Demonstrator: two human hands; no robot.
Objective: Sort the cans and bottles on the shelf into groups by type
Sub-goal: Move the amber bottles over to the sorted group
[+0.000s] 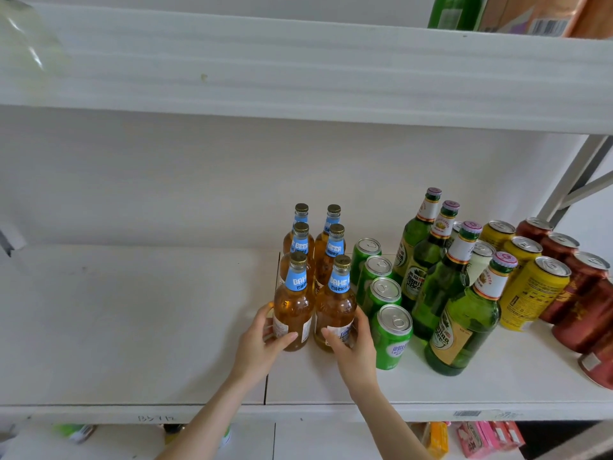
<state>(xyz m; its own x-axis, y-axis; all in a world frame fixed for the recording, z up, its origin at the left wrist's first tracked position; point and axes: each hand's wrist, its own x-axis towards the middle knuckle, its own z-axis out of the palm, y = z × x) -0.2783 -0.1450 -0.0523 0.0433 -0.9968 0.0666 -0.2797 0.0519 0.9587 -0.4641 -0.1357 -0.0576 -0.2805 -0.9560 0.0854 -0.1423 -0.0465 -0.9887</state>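
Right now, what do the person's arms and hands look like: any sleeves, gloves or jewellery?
Both arms are bare as far up as the picture shows; no sleeve comes into view. The left hand and the right hand wear no gloves, and no ring, watch or bracelet shows on the fingers or wrists.

Behind the green bottles (pixel 464 320), a pale can (pixel 482 252) was mostly hidden. Far right of them, the nearest red can (pixel 597 363) was cut off at the edge. Left of them, the left hand (pixel 262 340) and right hand (pixel 355 343) covered the lower labels of the front amber bottles (pixel 293 307).
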